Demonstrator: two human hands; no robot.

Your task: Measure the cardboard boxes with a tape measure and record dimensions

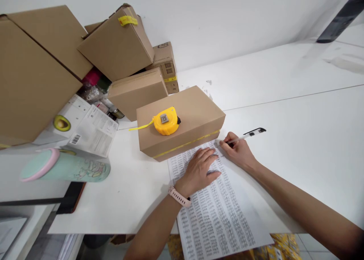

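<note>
Your left forearm (155, 226) is cut off by the bottom edge; your left hand (199, 169) lies open, palm down, on a printed sheet (231, 224) whose rows are too small to read; the sheet juts past the surface (295, 123), over yellow packets (286, 245) only partly visible; your right hand (240, 152) grips a pen (253, 132) near the sheet's upper right, its tip hard to make out at your fingers; the sheet's top meets a cardboard box (196, 108), and you cannot tell whether it runs underneath; a yellow tape measure (167, 123) rests on that box; to your left, a mint bottle (85, 167) partly hides a white carton (92, 133); a large brown carton (28, 85) is cut off at the left.
</note>
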